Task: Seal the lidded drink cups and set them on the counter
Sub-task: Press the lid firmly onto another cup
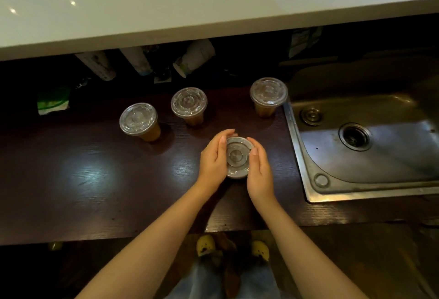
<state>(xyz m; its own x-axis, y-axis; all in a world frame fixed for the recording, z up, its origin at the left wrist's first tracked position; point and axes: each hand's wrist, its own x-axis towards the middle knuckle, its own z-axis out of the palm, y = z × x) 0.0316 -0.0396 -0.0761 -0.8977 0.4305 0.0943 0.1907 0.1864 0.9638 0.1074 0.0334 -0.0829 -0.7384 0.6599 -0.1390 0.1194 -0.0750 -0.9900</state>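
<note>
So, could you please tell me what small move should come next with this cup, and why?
Probably press down around the lid: the left hand and right hand curl round its rim, thumbs on its edge, braced over the dark worktop.

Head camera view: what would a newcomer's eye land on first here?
The left hand and right hand curl round a lidded cup at the middle of the dark worktop. Behind it stand three more with brown drink: the left cup, middle cup and right cup. A steel sink lies to the right.
</note>
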